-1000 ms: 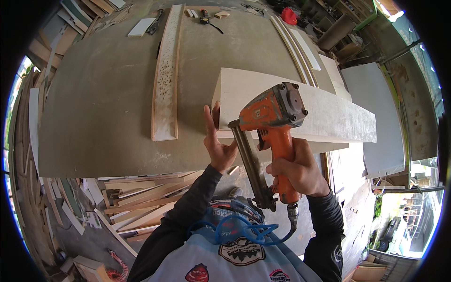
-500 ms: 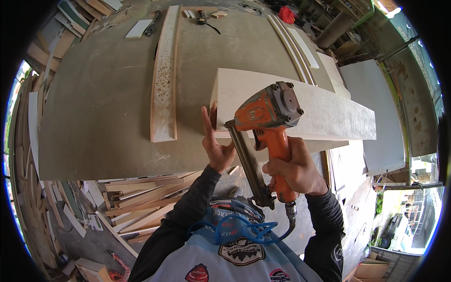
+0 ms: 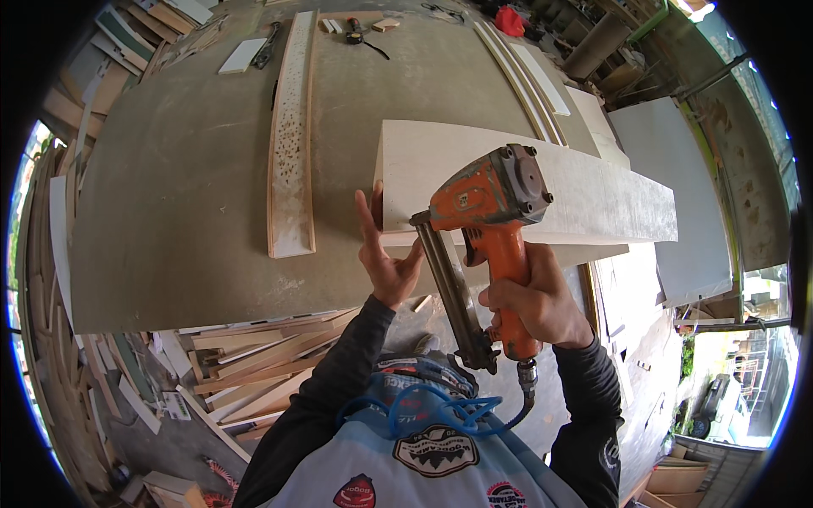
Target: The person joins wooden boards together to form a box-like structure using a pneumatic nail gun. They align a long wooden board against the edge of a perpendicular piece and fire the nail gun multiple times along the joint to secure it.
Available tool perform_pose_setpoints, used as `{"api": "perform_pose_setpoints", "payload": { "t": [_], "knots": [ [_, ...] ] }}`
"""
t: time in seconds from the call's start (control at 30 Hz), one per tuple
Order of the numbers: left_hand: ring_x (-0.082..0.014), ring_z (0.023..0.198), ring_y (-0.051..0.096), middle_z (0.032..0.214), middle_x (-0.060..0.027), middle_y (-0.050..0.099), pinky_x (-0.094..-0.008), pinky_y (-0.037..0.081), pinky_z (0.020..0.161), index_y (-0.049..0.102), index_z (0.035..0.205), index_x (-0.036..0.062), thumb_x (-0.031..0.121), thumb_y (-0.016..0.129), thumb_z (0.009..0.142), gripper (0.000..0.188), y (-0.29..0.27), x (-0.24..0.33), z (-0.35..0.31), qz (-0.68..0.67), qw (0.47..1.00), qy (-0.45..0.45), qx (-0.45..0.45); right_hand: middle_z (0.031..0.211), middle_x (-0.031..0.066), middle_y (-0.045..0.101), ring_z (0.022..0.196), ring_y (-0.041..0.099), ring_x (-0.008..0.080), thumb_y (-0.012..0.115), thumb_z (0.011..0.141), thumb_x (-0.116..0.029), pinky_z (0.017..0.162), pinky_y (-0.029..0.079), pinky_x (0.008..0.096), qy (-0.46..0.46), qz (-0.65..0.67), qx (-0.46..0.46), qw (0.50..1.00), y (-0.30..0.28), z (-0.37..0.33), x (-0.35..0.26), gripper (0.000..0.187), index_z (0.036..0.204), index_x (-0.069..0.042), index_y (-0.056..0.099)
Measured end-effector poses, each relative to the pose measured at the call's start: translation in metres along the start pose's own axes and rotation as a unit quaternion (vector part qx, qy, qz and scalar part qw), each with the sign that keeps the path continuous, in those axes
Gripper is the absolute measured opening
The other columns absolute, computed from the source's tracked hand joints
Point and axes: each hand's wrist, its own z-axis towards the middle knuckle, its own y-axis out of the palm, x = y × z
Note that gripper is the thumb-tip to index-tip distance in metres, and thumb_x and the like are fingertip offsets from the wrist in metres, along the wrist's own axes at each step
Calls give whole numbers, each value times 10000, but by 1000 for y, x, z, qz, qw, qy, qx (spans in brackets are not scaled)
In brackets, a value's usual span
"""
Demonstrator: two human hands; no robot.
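A long white box-shaped wooden piece (image 3: pixel 584 199) lies across the right part of the workbench. My left hand (image 3: pixel 391 267) grips its near left corner, fingers stretched up along the left end and thumb by the lower edge. My right hand (image 3: pixel 542 300) is closed round the handle of an orange pneumatic nail gun (image 3: pixel 474 199). The gun's nose is in front of the piece's face, near its left end; whether it touches cannot be made out. A blue air hose (image 3: pixel 440 411) runs from the handle's base across my front.
A long shallow wooden channel (image 3: pixel 290 169) lies left of the piece on the workbench (image 3: pixel 169 220). Farther back are a tape measure (image 3: pixel 354 37), a white strip (image 3: pixel 242 56) and long narrow strips (image 3: pixel 517 80). Wood offcuts (image 3: pixel 271 364) are piled below the bench's near edge.
The left end of the white piece and my left hand have shifted slightly left. The nail gun has moved a little to the right and up in my right hand.
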Motion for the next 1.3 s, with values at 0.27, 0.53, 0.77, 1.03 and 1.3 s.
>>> {"api": "perform_pose_setpoints", "payload": {
  "t": [0.27,0.53,0.77,1.03,1.3],
  "knots": [
    [-326,1358,527,1561,-245,414,-404,467,1083,40,1617,22,240,809,868,1095,2,3,1,13,1000,11,-6,755,55,614,659,587,121,692,768,-63,630,469,296,-34,5,3,999,-4,1,9,392,1128,72,619],
    [-278,1229,606,1347,-219,623,-409,459,1052,446,1460,-34,206,730,901,671,-56,24,39,85,994,55,-38,743,48,611,592,626,144,680,759,-16,537,515,287,-1,100,174,980,-29,-58,47,421,1159,99,613],
    [-330,1063,644,1069,-191,692,-477,498,941,664,1154,-50,392,707,900,511,71,66,145,228,911,164,-303,704,80,611,527,629,186,664,745,-25,495,537,321,29,170,327,929,-57,-104,102,381,1100,102,609],
    [-347,1101,627,1112,-212,653,-466,478,994,680,1052,-56,724,618,866,804,188,1,133,393,820,133,-395,648,79,591,464,624,192,667,759,-30,438,517,319,51,173,292,939,-89,-110,125,275,984,99,576],
    [-349,924,679,933,-228,689,-450,553,858,670,970,-47,681,665,858,736,189,6,130,354,850,140,-364,663,63,598,505,629,160,656,775,-54,472,513,299,46,111,184,976,-131,-93,106,379,1115,99,591]
  ]
}}
